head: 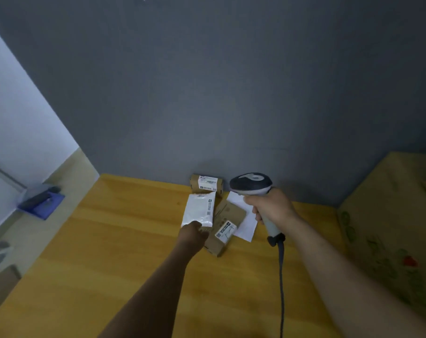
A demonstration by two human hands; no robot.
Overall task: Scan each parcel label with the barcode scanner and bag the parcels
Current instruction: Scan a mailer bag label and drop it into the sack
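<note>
Blue flat object [41,203] on the floor far left, blurred. Wooden table [109,240] butts against a grey wall. Left hand [194,231] pinches the near edge of the white poly parcel [199,209]; label strip on its right side. Small brown box [206,183] at the wall behind it, white label up. Brown parcel [225,230] just right of the hand, barcode label on top, overlapping a white sheet [247,223]. Right hand [271,207] wraps the barcode scanner [252,184] handle: dark head, pale grey body, pointing left above the parcels. Dark cable [281,276] drops from its base. Printed carton [389,228] far right.
</note>
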